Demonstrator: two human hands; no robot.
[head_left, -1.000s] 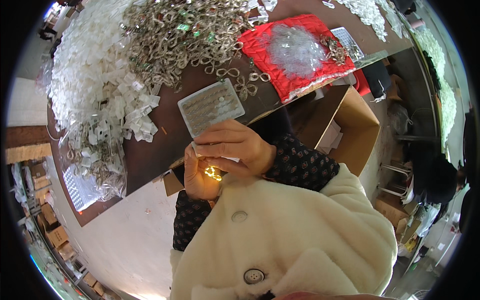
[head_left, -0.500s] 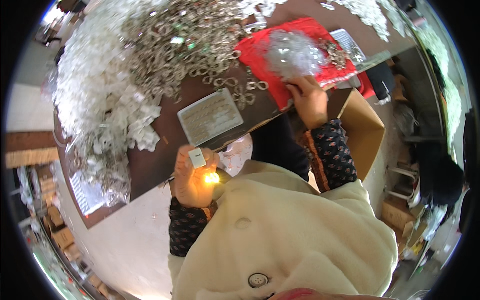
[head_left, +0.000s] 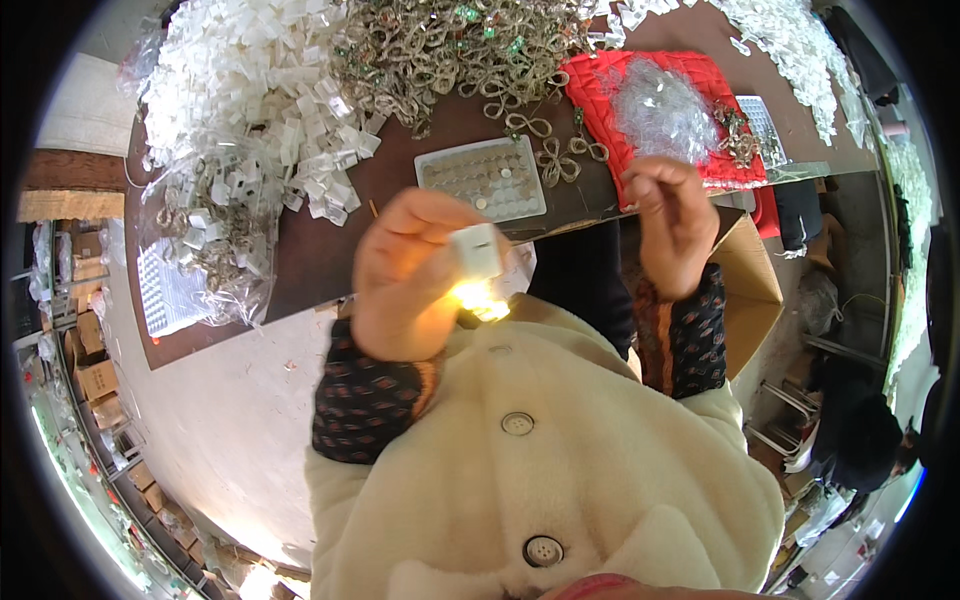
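My left hand (head_left: 405, 285) is raised in front of the cream coat, its fingers closed on a small white battery box (head_left: 478, 250) with a dark slot in its face. Just below the box glows a bright warm-yellow light (head_left: 482, 298), too dazzling for its bulbs or wire to show. My right hand (head_left: 678, 235) hovers by the near edge of a red quilted cloth (head_left: 597, 90), thumb and fingertips pinched together. Whatever sits in that pinch, if anything, is too small to make out. On the cloth lies a heap of transparent plastic film or bags (head_left: 665, 110).
A shallow tray of round button cells (head_left: 430, 180) stands near the table edge. Behind it are piled coiled wire light strings (head_left: 440, 70) and white battery boxes (head_left: 240, 90). A filled plastic bag (head_left: 225, 220) lies at left. An open cardboard box (head_left: 752, 280) stands below right.
My left hand has risen and come nearer with the lit battery box. My right hand has drawn back from the plastic heap, its fingers now pinched. The whole view has shifted.
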